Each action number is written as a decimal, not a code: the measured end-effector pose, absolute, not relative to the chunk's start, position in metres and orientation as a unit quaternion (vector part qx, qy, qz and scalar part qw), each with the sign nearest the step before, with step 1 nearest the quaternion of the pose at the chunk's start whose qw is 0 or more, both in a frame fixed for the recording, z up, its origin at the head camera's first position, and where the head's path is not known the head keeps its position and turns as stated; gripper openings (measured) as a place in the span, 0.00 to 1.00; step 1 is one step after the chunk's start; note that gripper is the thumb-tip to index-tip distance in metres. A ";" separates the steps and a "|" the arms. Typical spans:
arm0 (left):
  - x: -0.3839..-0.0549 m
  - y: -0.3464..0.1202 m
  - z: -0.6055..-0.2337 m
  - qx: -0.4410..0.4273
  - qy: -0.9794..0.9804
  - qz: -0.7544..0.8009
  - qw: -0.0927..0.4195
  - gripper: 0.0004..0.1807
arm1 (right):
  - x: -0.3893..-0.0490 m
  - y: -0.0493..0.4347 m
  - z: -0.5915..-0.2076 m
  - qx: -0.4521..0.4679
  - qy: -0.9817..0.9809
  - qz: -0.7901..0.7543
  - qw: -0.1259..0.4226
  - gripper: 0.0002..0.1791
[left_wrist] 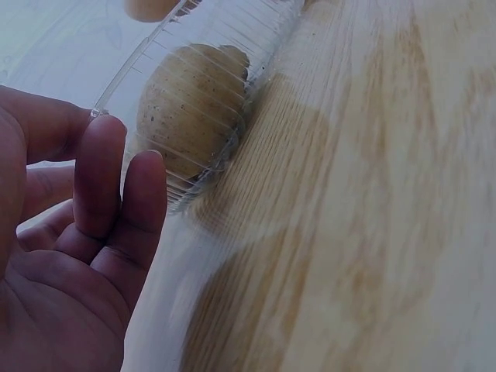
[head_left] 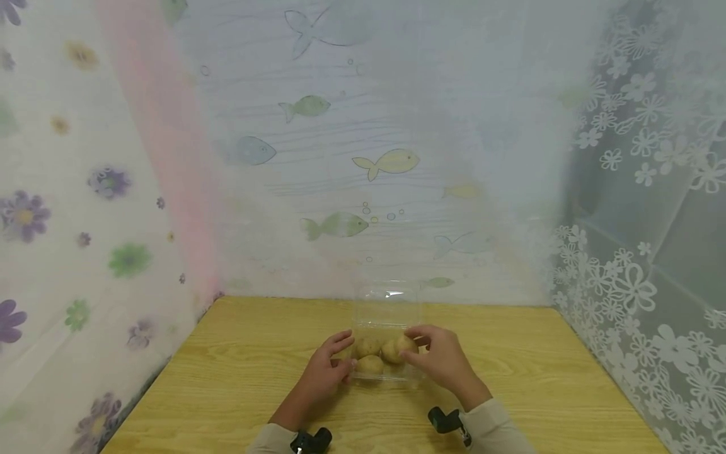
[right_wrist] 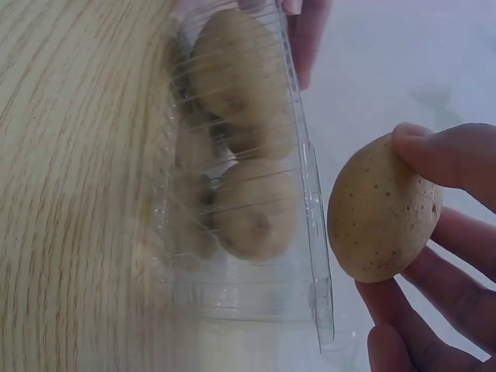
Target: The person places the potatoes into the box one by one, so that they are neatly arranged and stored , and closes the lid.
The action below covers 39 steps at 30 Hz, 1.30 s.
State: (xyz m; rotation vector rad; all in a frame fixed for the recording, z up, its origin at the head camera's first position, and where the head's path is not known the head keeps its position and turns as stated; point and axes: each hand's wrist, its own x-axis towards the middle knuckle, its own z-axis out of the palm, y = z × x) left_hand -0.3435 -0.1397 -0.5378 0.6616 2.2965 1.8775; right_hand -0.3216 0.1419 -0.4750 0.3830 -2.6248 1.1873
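Observation:
A clear plastic clamshell container (head_left: 416, 373) stands on the table with its hinged lid (head_left: 387, 304) raised at the back. Several potatoes (head_left: 370, 364) lie inside it, visible through the ribbed wall in both wrist views. At the left side, my left hand (head_left: 323, 371) holds the container's rim between thumb and fingers. My right hand (head_left: 448, 359) grips one speckled potato (right_wrist: 384, 209) between thumb and fingertips. That potato is above rim level at the container's right side, apart from the wall in the right wrist view.
The wood-grain table (head_left: 255, 340) extends around the container. Behind it hangs a fish-printed curtain (head_left: 488, 126), with a flowered sheet (head_left: 57, 265) on the left and a white-flowered translucent one (head_left: 641, 296) on the right. Small black cameras (head_left: 312, 439) sit on both wrists.

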 end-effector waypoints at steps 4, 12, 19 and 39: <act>-0.348 -0.142 -0.538 0.216 0.755 0.616 0.060 0.34 | -0.325 0.139 -0.477 0.138 -0.899 0.403 0.104 0.23; -0.359 -0.145 -0.540 0.225 0.753 0.615 0.064 0.34 | -0.328 0.134 -0.479 0.190 -0.902 0.368 0.122 0.20; -0.364 -0.147 -0.543 0.232 0.756 0.610 0.052 0.34 | -0.333 0.130 -0.484 0.217 -0.907 0.335 0.137 0.19; -0.367 -0.148 -0.541 0.237 0.753 0.611 0.057 0.33 | -0.333 0.125 -0.489 0.225 -0.924 0.295 0.098 0.16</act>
